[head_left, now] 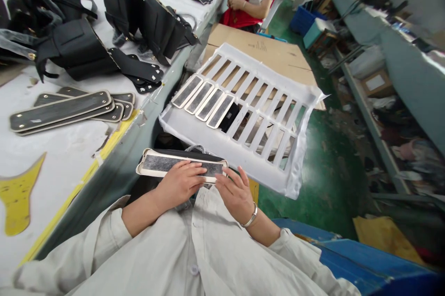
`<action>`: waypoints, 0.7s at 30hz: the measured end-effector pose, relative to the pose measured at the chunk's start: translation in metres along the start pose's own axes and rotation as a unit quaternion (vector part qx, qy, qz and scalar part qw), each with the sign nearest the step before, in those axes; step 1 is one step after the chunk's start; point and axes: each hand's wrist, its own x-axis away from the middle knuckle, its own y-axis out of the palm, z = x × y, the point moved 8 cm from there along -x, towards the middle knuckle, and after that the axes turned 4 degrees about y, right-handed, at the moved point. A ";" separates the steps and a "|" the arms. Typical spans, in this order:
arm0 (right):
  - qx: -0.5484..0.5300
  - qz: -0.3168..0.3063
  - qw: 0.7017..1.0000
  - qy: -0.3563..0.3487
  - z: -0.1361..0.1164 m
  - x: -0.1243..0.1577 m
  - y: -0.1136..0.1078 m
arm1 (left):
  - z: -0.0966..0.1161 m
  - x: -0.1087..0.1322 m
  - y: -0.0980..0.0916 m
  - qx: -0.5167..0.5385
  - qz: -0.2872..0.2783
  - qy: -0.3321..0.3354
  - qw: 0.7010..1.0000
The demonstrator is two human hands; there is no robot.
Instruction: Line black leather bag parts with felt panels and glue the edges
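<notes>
So the white rack [225, 143] is sitting tilted in front of the person, with two rows of slots running across it, and four pale-edged strips [210, 104] are lining up side by side at the left end of the near row. A black piece [230, 117] is filling the next slot over, and a cardboard sheet [274, 48] is peeking through from underneath. Further back a blue crate [299, 22] is sitting on the floor, can't make out what's in it. The grey panel with the cream edge [162, 163] is lying nearly crosswise in front of the person's belly, just below the near edge of the rack, with some black material [174, 153] showing behind it. The left hand [182, 178] is coming in from the side and laying its fingers flat and close together over the middle of the panel; its thumb is hiding, so I can't tell if it's pinching. The right hand [236, 194] is angling up and in, fingers loosely spreading, tips touching the panel's right end. Over on the table [79, 148], more grey strips [62, 110] are lying in a loose pile.
</notes>
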 end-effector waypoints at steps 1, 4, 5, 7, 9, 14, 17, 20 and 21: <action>0.000 0.006 1.000 -0.007 -0.002 0.002 0.001 | 0.000 0.000 0.000 0.003 0.000 -0.001 1.000; -0.014 0.009 1.000 0.001 -0.006 0.001 0.002 | 0.001 0.001 0.001 0.008 -0.003 0.000 1.000; -0.020 0.005 1.000 0.012 -0.006 -0.001 0.002 | 0.001 0.001 0.002 0.009 -0.004 -0.002 1.000; -0.033 -0.003 0.999 0.040 -0.005 -0.005 0.000 | 0.000 0.000 0.001 0.012 -0.003 -0.011 1.000; -0.054 -0.009 0.996 0.069 -0.002 -0.010 -0.002 | -0.001 -0.001 0.000 0.017 -0.001 -0.023 1.000; -0.091 -0.041 0.987 0.129 0.005 -0.019 0.000 | -0.006 -0.003 -0.001 0.043 -0.005 -0.044 0.998; -0.085 -0.077 0.979 0.167 0.010 -0.024 0.006 | -0.009 -0.004 -0.001 0.056 0.004 -0.059 0.997; -0.074 -0.118 0.969 0.203 0.014 -0.028 0.011 | -0.009 -0.008 -0.004 0.059 0.021 -0.078 0.995; -0.068 -0.129 0.966 0.212 0.015 -0.029 0.012 | -0.009 -0.010 -0.005 0.057 0.026 -0.085 0.994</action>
